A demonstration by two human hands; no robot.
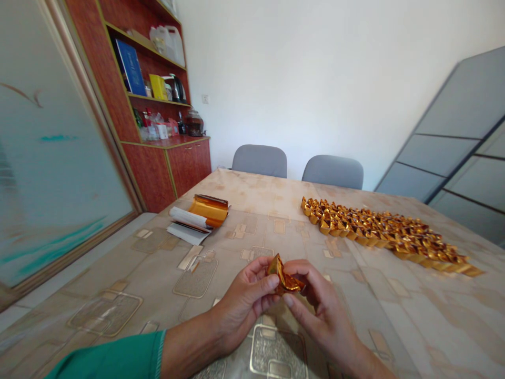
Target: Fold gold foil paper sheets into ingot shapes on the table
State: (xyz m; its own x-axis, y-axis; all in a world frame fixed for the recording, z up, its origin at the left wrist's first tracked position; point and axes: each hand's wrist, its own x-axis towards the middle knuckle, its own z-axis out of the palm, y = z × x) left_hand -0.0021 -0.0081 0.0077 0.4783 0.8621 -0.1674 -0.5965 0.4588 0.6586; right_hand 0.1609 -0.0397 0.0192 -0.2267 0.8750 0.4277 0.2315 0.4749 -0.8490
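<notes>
Between my two hands, above the near middle of the table, is a folded gold foil paper ingot (284, 280) with a pointed tip standing up at its left end. My left hand (252, 295) pinches its left side, thumb on the near face and fingers curled behind. On the other side my right hand (319, 301) grips the right end, forefinger over the top and thumb below. Rows of finished-looking gold foil ingots (366, 226) stand packed together at the right. To the left lies a curled stack of gold foil sheets (213, 210) with white undersides.
A patterned cover lies over the table (244, 242). Two grey chairs (259, 160) stand at its far edge. A red-brown cabinet (169, 163) with bottles and a kettle is at the back left, beside a frosted glass door (51, 152). Grey panels (445, 131) lean at the right.
</notes>
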